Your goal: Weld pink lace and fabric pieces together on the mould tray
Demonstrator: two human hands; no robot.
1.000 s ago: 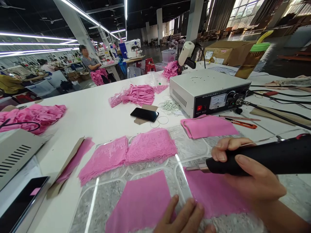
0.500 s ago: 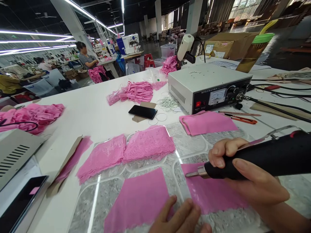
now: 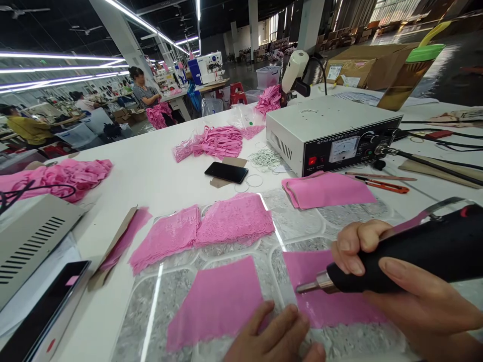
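Note:
My right hand [image 3: 411, 281] is wrapped round a black handheld ultrasonic welder [image 3: 426, 251]. Its metal tip rests on or just above a pink fabric piece [image 3: 339, 306] at the right, on the grey marbled mat [image 3: 211, 276]. My left hand [image 3: 277, 334] lies with fingers apart at the bottom middle. Its fingertips touch the right edge of another pink piece [image 3: 221, 301] and come near the welder's piece. Behind them lie two stacks of pink lace pieces, a left stack [image 3: 169, 234] and a right stack [image 3: 236, 218].
A grey control box [image 3: 332, 133] with a dial stands behind. Folded pink fabric [image 3: 328, 190], an orange cutter [image 3: 385, 185], a phone [image 3: 226, 172] and rubber bands [image 3: 264, 160] lie before it. Another grey box [image 3: 33, 241] stands left. A person [image 3: 145, 95] sits beyond the table.
The welder's tip has moved toward me and slightly right over the pink piece, with my right hand. My left hand stays nearly in place. The view has shifted slightly.

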